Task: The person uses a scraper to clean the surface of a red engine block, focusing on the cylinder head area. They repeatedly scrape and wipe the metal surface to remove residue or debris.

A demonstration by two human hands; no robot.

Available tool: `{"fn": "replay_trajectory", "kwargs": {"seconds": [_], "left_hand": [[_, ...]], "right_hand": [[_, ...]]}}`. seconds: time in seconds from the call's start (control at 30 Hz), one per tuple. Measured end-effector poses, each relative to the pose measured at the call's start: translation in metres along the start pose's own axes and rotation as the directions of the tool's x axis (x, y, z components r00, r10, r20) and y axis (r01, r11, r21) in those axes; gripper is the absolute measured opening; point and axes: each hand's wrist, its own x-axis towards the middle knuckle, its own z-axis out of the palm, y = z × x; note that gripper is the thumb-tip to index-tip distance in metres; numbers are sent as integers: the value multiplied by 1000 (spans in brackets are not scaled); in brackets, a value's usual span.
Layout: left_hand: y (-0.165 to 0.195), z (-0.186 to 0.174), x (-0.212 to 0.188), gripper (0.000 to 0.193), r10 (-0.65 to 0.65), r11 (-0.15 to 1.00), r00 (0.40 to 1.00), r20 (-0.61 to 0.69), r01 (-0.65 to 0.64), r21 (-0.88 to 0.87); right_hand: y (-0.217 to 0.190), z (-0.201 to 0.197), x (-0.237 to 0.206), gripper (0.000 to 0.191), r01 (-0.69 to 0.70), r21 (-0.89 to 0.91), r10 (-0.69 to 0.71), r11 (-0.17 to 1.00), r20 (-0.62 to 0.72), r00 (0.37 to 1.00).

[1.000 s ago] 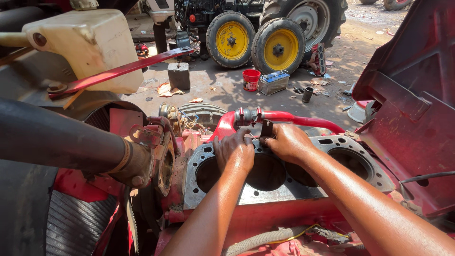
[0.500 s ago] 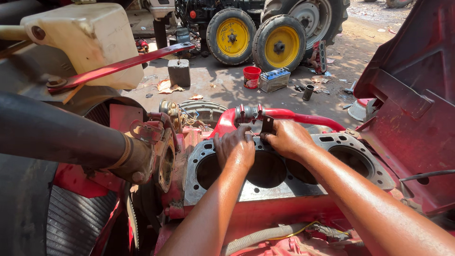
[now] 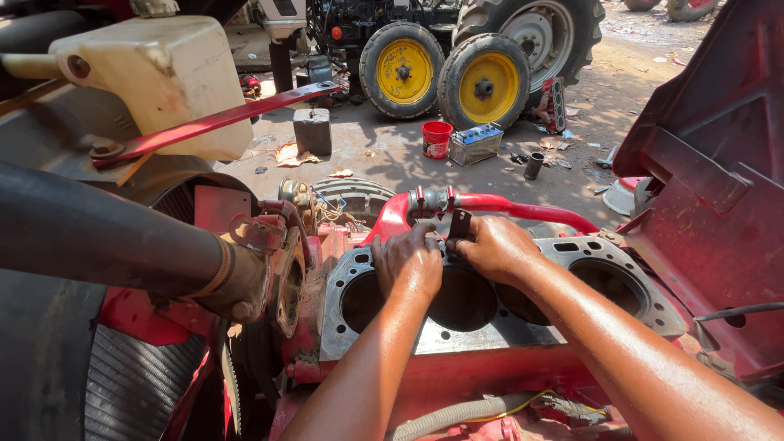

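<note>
1. Far left: a cream plastic coolant tank [image 3: 159, 77] sits above a thick black hose [image 3: 98, 237], which is clamped onto a rusty red housing [image 3: 261, 261]. I keep my forearms clear of both.
2. Centre left: my left hand [image 3: 408, 261] lies knuckles-up on the head gasket [image 3: 339, 327], fingers curled toward the small dark bracket [image 3: 459, 224]. I cannot tell whether the fingers pinch the bracket or only press beside it.
3. Centre: the bracket stands upright at the far edge of the engine block [image 3: 457, 376], just under the red pipe [image 3: 523, 208] and its clamp fitting [image 3: 433, 200]. This is the piece in hand.
4. Centre right: my right hand [image 3: 494, 249] closes over the bracket's right side, thumb toward the left hand; the fingertips are hidden, so the exact grasp cannot be told.
5. Judgement: the step goes best if I steady the bracket with one hand and work it with the other, lifting my wrists so that they do not drag on the gasket or shift it off the cylinder bores [image 3: 465, 298].
6. Judgement: anything loosened here could drop into an open bore; I keep a finger beneath it.
7. Right: the raised red hood panel [image 3: 719, 163] crowds my right elbow.
8. Background: yellow-rimmed tractor wheels [image 3: 445, 77] and a red bucket [image 3: 436, 139] stand on the dirt yard.
</note>
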Motion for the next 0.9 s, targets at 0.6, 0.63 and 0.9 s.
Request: {"fn": "replay_trajectory", "kwargs": {"seconds": [0.6,0.63,0.9], "left_hand": [[2,-3,-2,23,-3,999,1000,-13,2,-45],[2,-3,-1,23,3,999,1000,-18,-3,-32],[-3,6,0,23,0,1000,999,-46,-1,-16]], "right_hand": [[1,2,-3,34,-16,38,15,999,21,1000],[1,2,-3,34,-41,20,41,999,2,999],[4,6,-2,34,28,42,-27,999,-24,999]]}}
